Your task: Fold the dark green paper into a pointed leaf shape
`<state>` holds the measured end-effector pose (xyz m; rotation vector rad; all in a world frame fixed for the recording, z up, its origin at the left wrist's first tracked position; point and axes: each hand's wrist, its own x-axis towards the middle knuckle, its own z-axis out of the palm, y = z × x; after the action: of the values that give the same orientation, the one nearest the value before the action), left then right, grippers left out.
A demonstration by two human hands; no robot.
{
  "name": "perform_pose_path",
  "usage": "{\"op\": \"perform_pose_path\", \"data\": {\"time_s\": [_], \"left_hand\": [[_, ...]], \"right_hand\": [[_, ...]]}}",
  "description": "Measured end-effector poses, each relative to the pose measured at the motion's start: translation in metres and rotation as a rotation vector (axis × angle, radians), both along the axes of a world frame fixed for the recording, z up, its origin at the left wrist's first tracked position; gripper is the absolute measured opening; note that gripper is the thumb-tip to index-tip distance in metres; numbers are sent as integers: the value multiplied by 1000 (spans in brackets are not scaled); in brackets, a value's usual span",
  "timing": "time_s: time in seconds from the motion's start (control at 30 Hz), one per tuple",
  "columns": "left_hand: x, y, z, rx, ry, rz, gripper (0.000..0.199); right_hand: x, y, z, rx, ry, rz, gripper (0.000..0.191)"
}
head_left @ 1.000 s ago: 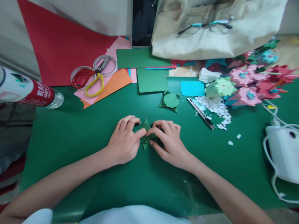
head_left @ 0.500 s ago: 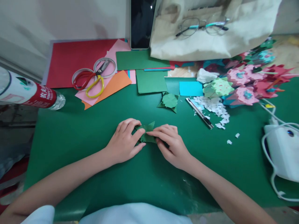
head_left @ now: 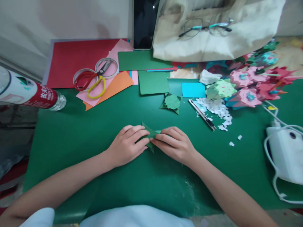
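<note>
A folded piece of green paper [head_left: 150, 131] with pointed corners is between my hands, low over the green table. My left hand [head_left: 129, 143] is closed on its left side, fingers pressed together over the paper. From the right, my right hand [head_left: 176, 143] pinches the other side, its fingertips almost meeting those of the left. Both hands hide much of the paper. Just beyond them lies a finished-looking green folded paper piece [head_left: 172, 102] with several points, touched by neither hand.
Scissors [head_left: 100, 74] and tape rolls rest on coloured paper at the back left. A utility knife [head_left: 202, 115] lies beside white paper scraps [head_left: 217, 108]. Paper flowers [head_left: 246, 82] and a white power adapter [head_left: 286, 151] are on the right, a water bottle [head_left: 30, 91] on the left.
The green paper has been turned, so its points now face up and down at a different angle. My left fingers have drawn together, and my right fingers have closed over the right side.
</note>
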<state>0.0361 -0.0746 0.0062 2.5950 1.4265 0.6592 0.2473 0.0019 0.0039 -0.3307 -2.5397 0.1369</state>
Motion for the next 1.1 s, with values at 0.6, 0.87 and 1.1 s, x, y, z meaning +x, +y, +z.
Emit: {"op": "perform_pose_path", "data": {"time_s": [0.6, 0.87, 1.1], "left_hand": [[0, 1, 2, 285, 113, -79, 8], [-2, 0, 1, 282, 92, -101, 6], [-2, -2, 2, 359, 126, -139, 8]], "right_hand": [[-1, -3, 11, 141, -129, 106, 15], [0, -6, 10, 189, -127, 167, 19], [-3, -7, 9, 146, -122, 156, 21]]}}
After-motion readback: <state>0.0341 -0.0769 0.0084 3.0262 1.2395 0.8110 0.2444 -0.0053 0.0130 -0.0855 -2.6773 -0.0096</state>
